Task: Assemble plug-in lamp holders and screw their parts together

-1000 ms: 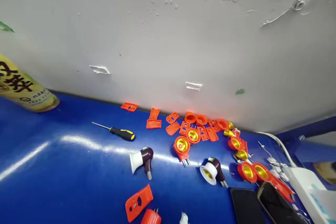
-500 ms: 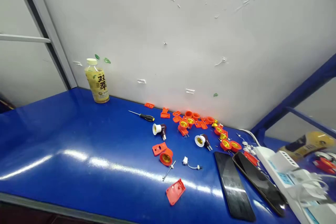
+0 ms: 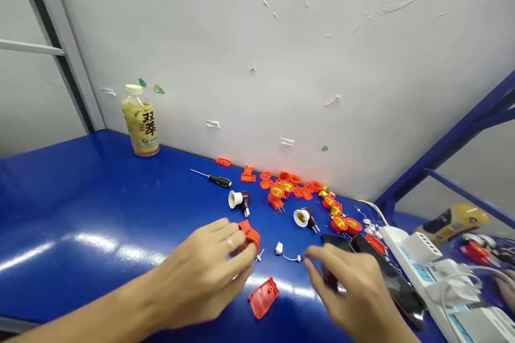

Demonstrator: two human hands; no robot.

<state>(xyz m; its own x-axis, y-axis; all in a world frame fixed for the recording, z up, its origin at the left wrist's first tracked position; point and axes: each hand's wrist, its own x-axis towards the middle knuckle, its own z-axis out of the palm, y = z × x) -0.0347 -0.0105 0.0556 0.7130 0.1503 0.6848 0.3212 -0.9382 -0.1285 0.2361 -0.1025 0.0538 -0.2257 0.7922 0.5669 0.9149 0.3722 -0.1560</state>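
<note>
My left hand reaches in from the lower left, its fingers curled closed around an orange lamp socket. They hide most of the socket; it still lies at table level. Just right of these fingertips is a thin metal pin piece. My right hand hovers over the phones, thumb and forefinger apart with nothing seen between them. Its forefinger comes close to the end of a short white wire with a white block. Between the hands lies a flat orange cover.
A screwdriver and two white-rimmed brown sockets lie farther back. Orange parts cluster by the wall. A drink bottle stands back left. At right are a black phone, a power strip and another person's hand.
Both my hands have come into view, the left onto the orange socket and the right over the phones. The view has shifted slightly. Another person's hand has appeared at the right edge.
</note>
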